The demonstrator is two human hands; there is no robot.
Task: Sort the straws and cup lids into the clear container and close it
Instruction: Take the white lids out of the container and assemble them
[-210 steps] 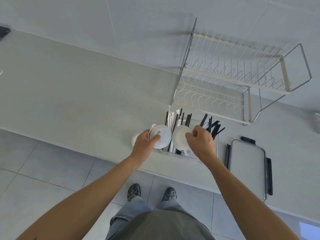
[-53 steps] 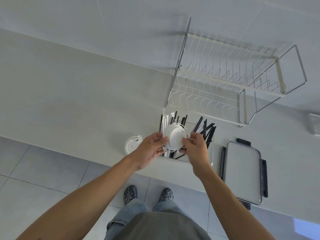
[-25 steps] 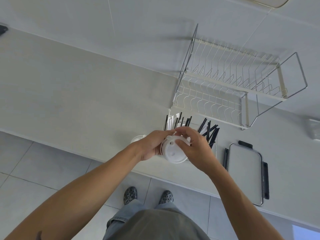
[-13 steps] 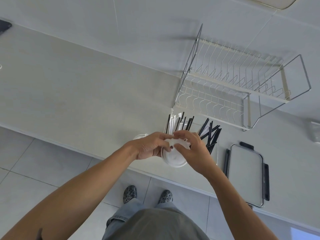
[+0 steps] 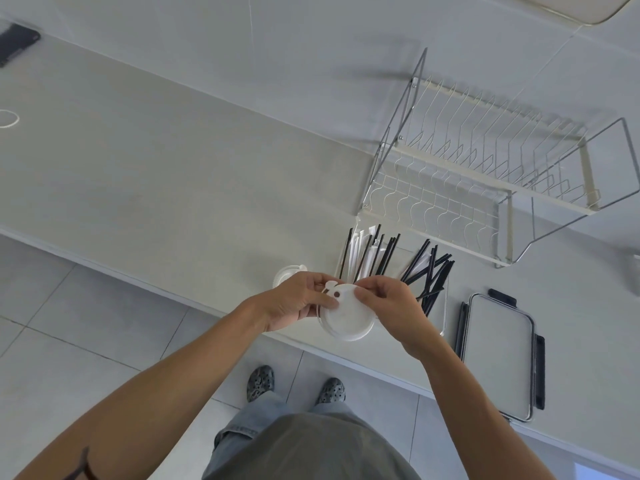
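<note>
Both hands hold a white cup lid [image 5: 347,318] in front of the counter edge. My left hand [image 5: 298,299] grips its left rim, and my right hand [image 5: 388,299] pinches its top right edge near the small hole and tab. Behind the hands stands the clear container [image 5: 442,308], with black straws [image 5: 431,271] and white straws [image 5: 356,249] sticking up out of it. Another white cup lid [image 5: 285,273] lies on the counter, partly hidden by my left hand. The container's lid [image 5: 498,355], clear with black clips, lies flat to the right.
A wire dish rack [image 5: 485,181] stands behind the container against the wall. The pale counter [image 5: 156,174] stretches left, with a thin white ring [image 5: 7,118] and a dark object [image 5: 15,43] at its far left. Tiled floor and my shoes [image 5: 294,388] show below.
The two lids I held apart have come together in both hands. The lid has come down and towards me from above the container, and my right fingers have shifted to its top edge.
</note>
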